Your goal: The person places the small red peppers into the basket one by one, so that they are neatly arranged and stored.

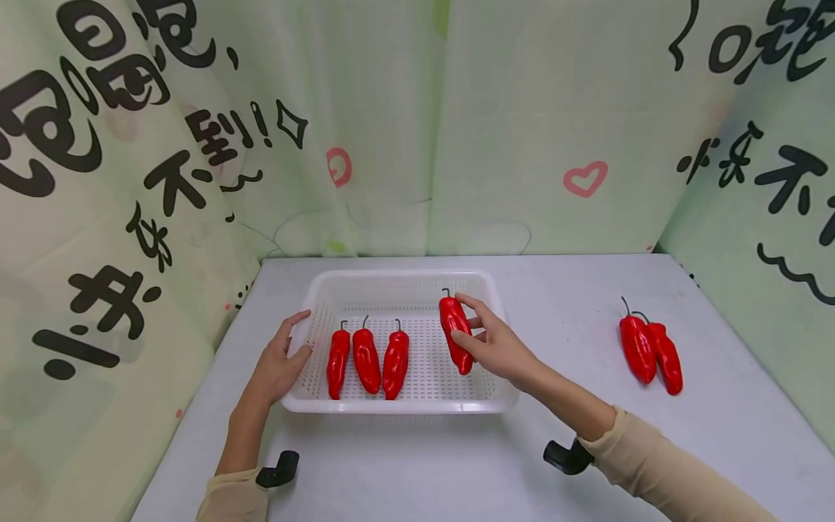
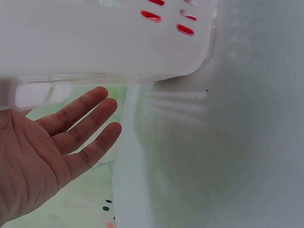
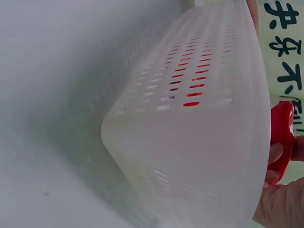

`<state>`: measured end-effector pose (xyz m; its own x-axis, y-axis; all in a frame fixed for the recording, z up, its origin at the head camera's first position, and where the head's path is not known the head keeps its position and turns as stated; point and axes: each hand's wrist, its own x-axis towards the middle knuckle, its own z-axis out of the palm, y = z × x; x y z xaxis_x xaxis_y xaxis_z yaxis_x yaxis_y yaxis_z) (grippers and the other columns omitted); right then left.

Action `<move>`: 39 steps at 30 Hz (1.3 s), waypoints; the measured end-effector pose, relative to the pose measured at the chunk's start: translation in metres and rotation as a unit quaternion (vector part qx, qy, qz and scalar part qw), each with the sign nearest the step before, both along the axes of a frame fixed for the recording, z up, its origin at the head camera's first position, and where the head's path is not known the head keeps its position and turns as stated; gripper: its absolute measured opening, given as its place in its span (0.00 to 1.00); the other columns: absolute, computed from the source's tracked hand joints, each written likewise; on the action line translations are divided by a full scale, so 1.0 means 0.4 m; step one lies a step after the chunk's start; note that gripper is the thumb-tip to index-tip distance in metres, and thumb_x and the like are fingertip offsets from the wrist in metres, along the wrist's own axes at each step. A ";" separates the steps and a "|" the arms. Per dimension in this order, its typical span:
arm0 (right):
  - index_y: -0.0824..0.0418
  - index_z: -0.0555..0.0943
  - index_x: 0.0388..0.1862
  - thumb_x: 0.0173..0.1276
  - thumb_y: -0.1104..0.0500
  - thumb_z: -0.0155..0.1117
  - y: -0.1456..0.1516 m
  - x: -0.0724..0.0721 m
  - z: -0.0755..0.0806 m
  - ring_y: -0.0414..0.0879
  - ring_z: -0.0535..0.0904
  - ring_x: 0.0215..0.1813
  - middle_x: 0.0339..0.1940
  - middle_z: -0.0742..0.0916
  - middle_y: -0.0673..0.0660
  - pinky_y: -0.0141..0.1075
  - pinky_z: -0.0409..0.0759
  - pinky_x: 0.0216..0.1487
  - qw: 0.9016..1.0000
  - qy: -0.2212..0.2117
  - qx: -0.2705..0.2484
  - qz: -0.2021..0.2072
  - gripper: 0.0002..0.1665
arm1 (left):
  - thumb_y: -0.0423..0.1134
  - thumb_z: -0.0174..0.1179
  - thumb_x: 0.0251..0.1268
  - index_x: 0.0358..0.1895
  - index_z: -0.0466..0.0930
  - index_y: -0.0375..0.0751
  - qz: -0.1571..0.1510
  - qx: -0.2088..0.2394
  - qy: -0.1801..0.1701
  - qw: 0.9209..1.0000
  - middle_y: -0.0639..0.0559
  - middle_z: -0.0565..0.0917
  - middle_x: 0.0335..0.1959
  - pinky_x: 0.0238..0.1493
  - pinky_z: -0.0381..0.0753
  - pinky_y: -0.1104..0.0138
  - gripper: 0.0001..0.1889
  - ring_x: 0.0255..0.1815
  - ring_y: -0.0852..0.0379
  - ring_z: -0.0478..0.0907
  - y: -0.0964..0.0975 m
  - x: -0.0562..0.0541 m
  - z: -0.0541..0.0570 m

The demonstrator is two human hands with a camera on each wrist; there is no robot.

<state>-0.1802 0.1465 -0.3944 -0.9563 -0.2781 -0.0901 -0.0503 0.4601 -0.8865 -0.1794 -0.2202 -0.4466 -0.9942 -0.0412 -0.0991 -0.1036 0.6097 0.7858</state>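
Observation:
A white perforated plastic basket stands on the table, and in it three red peppers with dark stems lie side by side, left of its middle. Over the basket's right part, my right hand pinches another red pepper between thumb and fingers, stem pointing away. That same pepper shows partly behind the basket wall in the right wrist view. My left hand is at the basket's left side with thumb and fingers spread. In the left wrist view, several fingers extend below the rim, relaxed; the thumb is hidden.
Two more red peppers lie together on the white table, right of the basket. A pale green curtain with black lettering surrounds the table at the back and sides. Black wrist devices sit by both sleeves.

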 end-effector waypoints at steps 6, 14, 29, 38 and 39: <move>0.54 0.53 0.83 0.74 0.58 0.63 -0.028 -0.003 -0.013 0.60 0.80 0.56 0.63 0.75 0.70 0.49 0.89 0.49 0.998 -0.052 -0.021 -0.003 0.45 | 0.40 0.53 0.72 0.80 0.55 0.61 0.000 0.003 -0.001 1.000 0.34 0.71 0.72 0.44 0.89 0.50 0.35 0.50 0.39 0.81 -0.003 0.000 0.000; 0.57 0.52 0.83 0.74 0.61 0.61 -0.057 -0.003 -0.020 0.55 0.83 0.50 0.61 0.75 0.70 0.50 0.88 0.50 0.995 -0.100 -0.021 0.012 0.45 | 0.40 0.54 0.72 0.80 0.55 0.61 0.003 0.004 -0.002 1.000 0.35 0.68 0.74 0.46 0.88 0.49 0.36 0.54 0.37 0.80 -0.006 0.005 0.000; 0.58 0.48 0.84 0.73 0.66 0.61 -0.094 -0.015 -0.055 0.56 0.83 0.51 0.59 0.76 0.69 0.46 0.89 0.49 0.990 -0.139 -0.021 0.013 0.48 | 0.38 0.51 0.72 0.80 0.56 0.57 -0.014 0.013 0.011 1.000 0.32 0.75 0.67 0.40 0.90 0.54 0.34 0.45 0.42 0.82 -0.007 -0.006 -0.010; 0.58 0.47 0.84 0.72 0.66 0.62 -0.102 -0.022 -0.068 0.55 0.84 0.49 0.60 0.76 0.70 0.47 0.88 0.49 0.990 -0.138 -0.014 0.008 0.49 | 0.39 0.51 0.72 0.80 0.56 0.58 -0.012 0.011 0.009 1.000 0.33 0.74 0.69 0.41 0.89 0.53 0.34 0.47 0.41 0.82 -0.008 -0.007 -0.010; 0.58 0.47 0.84 0.72 0.67 0.62 -0.102 -0.024 -0.070 0.56 0.84 0.49 0.60 0.76 0.71 0.48 0.88 0.50 0.990 -0.138 -0.018 0.008 0.49 | 0.39 0.51 0.72 0.80 0.56 0.58 -0.012 0.011 0.008 1.000 0.33 0.74 0.69 0.41 0.89 0.53 0.34 0.47 0.41 0.82 -0.008 -0.007 -0.010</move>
